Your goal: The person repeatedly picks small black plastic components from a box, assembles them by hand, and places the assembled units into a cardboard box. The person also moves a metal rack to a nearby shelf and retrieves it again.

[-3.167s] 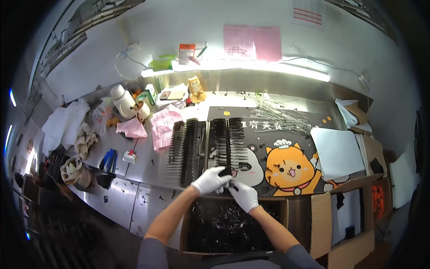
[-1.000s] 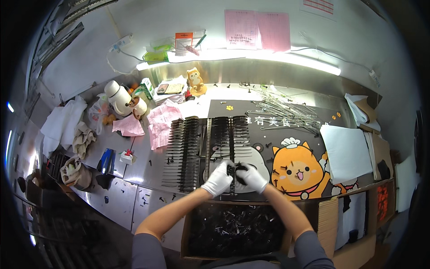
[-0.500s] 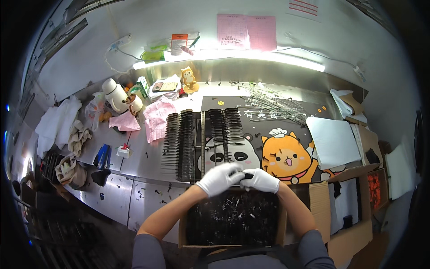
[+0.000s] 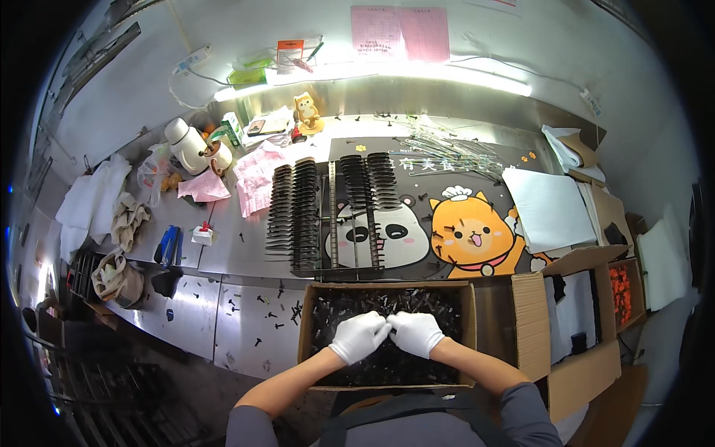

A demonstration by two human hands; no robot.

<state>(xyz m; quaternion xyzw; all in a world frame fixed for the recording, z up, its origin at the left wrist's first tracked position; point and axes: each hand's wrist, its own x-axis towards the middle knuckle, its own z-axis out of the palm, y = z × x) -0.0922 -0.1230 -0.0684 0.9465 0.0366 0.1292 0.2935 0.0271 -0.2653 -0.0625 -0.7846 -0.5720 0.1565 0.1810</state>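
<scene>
At the far left of the steel workbench (image 4: 186, 253) lie white cloths (image 4: 89, 201) and a crumpled bag (image 4: 115, 277), then a blue tool (image 4: 167, 244) and a white jug (image 4: 186, 145) near the wall. Crumpled pink papers (image 4: 257, 179) lie beside the jug. On the shelf above stand a green flat box (image 4: 249, 74) and a small orange-and-white carton (image 4: 287, 54).

Next come rows of dark metal strips (image 4: 294, 212) laid side by side, partly on a black mat (image 4: 417, 216) printed with a panda and an orange cat. Two pink sheets (image 4: 402, 31) are stuck to the wall above it.

Just below the mat sits an open cardboard box (image 4: 469, 313), full of small black parts (image 4: 372, 305). Both hands, in white gloves, are inside it, resting over the parts. The left hand (image 4: 359, 335) and the right hand (image 4: 417, 332) meet at the fingertips, fingers curled and pressed together in the middle of the box. They seem to pinch something small between them, but what it is cannot be made out. A few loose black parts are scattered on the bench left of the box.

To the right stands a second open carton (image 4: 532, 320) holding white and dark sheets. Above it a stack of white paper (image 4: 547, 208) lies on the bench. Farthest right, a small box (image 4: 622, 294) holds orange pieces.
</scene>
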